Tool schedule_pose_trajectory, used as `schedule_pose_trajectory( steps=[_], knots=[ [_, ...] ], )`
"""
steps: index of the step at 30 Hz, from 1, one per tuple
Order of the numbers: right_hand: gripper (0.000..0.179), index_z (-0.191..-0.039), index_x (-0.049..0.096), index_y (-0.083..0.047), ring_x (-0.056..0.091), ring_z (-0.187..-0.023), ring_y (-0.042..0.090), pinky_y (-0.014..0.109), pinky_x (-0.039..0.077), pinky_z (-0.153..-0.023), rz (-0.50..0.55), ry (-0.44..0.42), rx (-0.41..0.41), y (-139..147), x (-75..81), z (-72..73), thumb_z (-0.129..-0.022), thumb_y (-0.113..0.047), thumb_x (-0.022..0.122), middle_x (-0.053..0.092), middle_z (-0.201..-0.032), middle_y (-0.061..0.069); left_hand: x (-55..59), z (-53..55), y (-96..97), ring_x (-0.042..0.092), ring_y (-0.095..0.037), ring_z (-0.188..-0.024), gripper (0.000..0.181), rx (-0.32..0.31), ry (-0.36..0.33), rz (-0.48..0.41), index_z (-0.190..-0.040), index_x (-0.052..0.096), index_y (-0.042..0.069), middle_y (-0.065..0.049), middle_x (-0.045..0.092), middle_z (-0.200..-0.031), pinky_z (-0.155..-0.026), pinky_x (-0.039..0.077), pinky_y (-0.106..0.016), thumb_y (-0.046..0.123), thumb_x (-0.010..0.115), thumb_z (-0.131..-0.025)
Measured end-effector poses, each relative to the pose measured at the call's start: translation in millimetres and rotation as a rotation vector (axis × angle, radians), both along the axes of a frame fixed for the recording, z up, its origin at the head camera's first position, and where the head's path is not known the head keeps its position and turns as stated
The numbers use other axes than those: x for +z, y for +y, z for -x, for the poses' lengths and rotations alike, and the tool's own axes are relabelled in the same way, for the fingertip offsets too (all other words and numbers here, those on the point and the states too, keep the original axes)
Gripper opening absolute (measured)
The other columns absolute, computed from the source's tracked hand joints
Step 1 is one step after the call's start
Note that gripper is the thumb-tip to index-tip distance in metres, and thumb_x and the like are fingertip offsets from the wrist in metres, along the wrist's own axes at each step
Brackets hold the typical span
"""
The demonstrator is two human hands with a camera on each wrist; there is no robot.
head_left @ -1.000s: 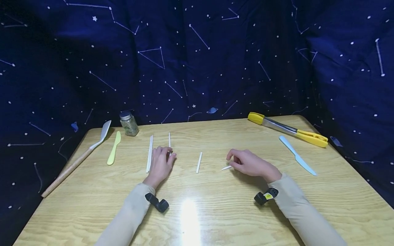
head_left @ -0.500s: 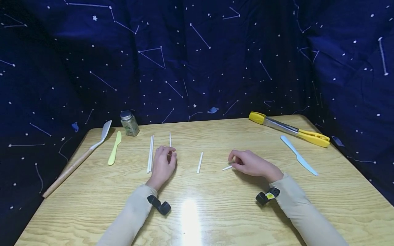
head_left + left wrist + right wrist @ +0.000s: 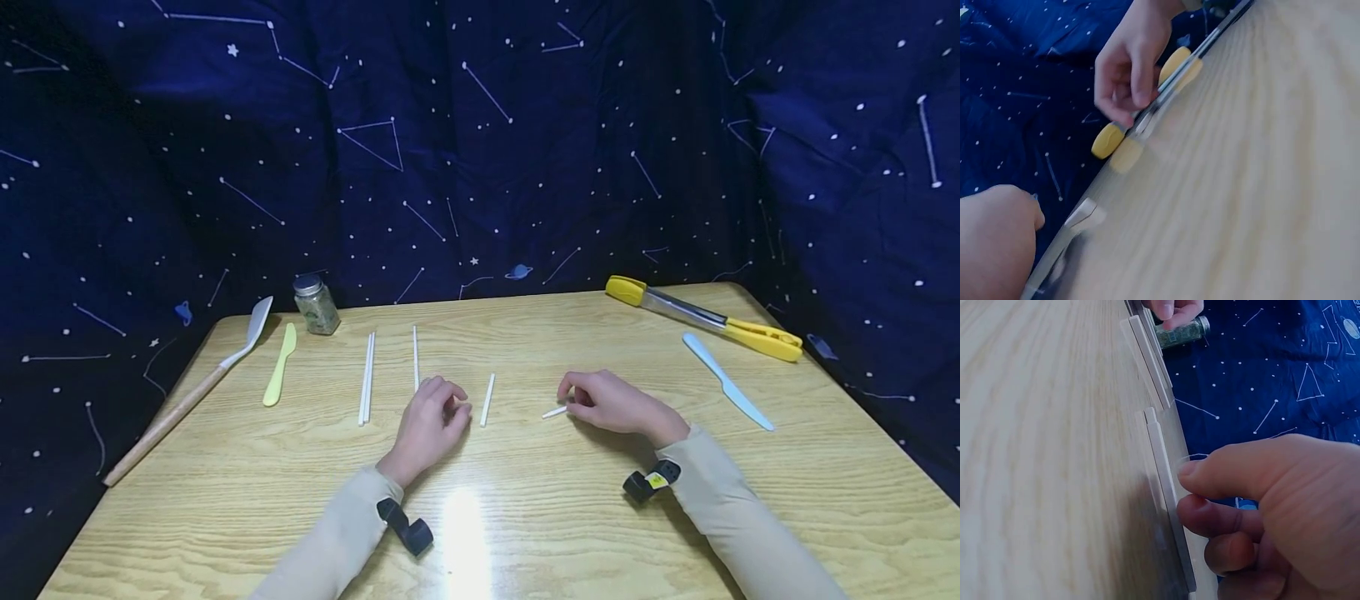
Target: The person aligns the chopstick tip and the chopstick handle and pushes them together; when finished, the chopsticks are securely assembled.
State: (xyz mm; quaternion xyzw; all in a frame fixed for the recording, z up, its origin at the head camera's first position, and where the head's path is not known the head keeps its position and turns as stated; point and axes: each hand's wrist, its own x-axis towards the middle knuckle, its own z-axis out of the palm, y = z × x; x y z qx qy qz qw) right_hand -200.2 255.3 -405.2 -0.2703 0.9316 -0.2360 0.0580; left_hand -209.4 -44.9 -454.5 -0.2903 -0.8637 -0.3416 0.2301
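My left hand (image 3: pixel 423 429) is over the middle of the table, fingers bent and relaxed, with nothing seen in it. It lies between a long thin white stick (image 3: pixel 416 354) and a short white stick (image 3: pixel 487 400), just left of the short one. My right hand (image 3: pixel 618 406) hovers with loosely curled fingers above another short white stick (image 3: pixel 553 412), partly hidden by it in the head view. In the right wrist view this stick (image 3: pixel 1163 469) has a narrower stepped end, and thumb and forefinger appear beside it, not round it. Two long white sticks (image 3: pixel 366 379) lie side by side farther left.
At the left lie a wooden-handled spatula (image 3: pixel 180 410) and a yellow-green knife (image 3: pixel 280 367), with a lidded glass jar (image 3: pixel 317 307) behind. On the right are yellow-tipped tongs (image 3: pixel 701 317) and a light-blue knife (image 3: pixel 726 382). A dark star-patterned cloth (image 3: pixel 480 150) hangs behind the table.
My left hand has moved right and slightly nearer, away from the single long stick, toward the middle short stick. My right hand has stayed in place; the sticks lie as before.
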Motion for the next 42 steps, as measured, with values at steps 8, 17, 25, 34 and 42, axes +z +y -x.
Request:
schedule_pose_trajectory(
  steps=[8, 17, 25, 34, 42],
  knots=[
    [0.016, -0.101, 0.061, -0.009, 0.041, -0.060, 0.004, 0.020, 0.037, -0.057, -0.009, -0.009, 0.001, -1.6, -1.5, 0.3, -0.087, -0.004, 0.065, 0.049, -0.068, -0.006, -0.9, -8.8, 6.5, 0.046, -0.008, -0.072, 0.011, -0.128, -0.067, 0.069, -0.094, 0.065, 0.008, 0.004, 0.053, -0.076, -0.061, 0.040, -0.019, 0.013, 0.066, -0.085],
    [0.015, -0.099, 0.063, -0.010, 0.042, -0.060, 0.005, 0.021, 0.037, -0.057, -0.022, -0.012, -0.029, -2.7, -3.7, -1.3, -0.086, -0.004, 0.066, 0.051, -0.068, -0.006, -5.6, -8.5, 6.8, 0.044, -0.008, -0.073, 0.022, -0.163, -0.051, 0.131, -0.104, 0.068, 0.013, 0.005, 0.053, -0.078, -0.062, 0.037, -0.018, 0.020, 0.073, -0.083],
    [0.008, -0.090, 0.063, -0.011, 0.041, -0.059, 0.005, 0.020, 0.036, -0.055, -0.010, -0.006, -0.052, -7.6, -7.0, -3.4, -0.086, -0.005, 0.066, 0.048, -0.066, -0.007, -4.2, -9.4, 7.1, 0.044, -0.009, -0.075, 0.006, -0.149, -0.066, 0.129, -0.086, 0.068, 0.016, 0.004, 0.053, -0.080, -0.063, 0.036, -0.019, 0.020, 0.072, -0.084],
    [0.006, -0.086, 0.063, -0.013, 0.040, -0.058, 0.005, 0.020, 0.035, -0.054, 0.013, 0.000, -0.074, -7.5, -10.8, -3.6, -0.089, -0.008, 0.066, 0.047, -0.065, -0.007, -4.3, -8.6, 7.3, 0.044, -0.009, -0.072, 0.016, -0.162, -0.042, 0.097, -0.093, 0.066, 0.013, 0.003, 0.057, -0.079, -0.060, 0.035, -0.017, 0.016, 0.075, -0.081],
    [0.005, -0.086, 0.064, -0.011, 0.039, -0.060, 0.007, 0.023, 0.033, -0.055, 0.021, 0.061, -0.103, -8.8, -10.8, -0.9, -0.091, -0.010, 0.064, 0.046, -0.067, -0.006, -4.2, -9.0, 8.5, 0.046, -0.008, -0.068, 0.016, 0.020, -0.088, 0.099, -0.083, 0.066, 0.012, 0.007, 0.053, -0.071, -0.057, 0.037, -0.018, 0.022, 0.076, -0.076]
  ],
)
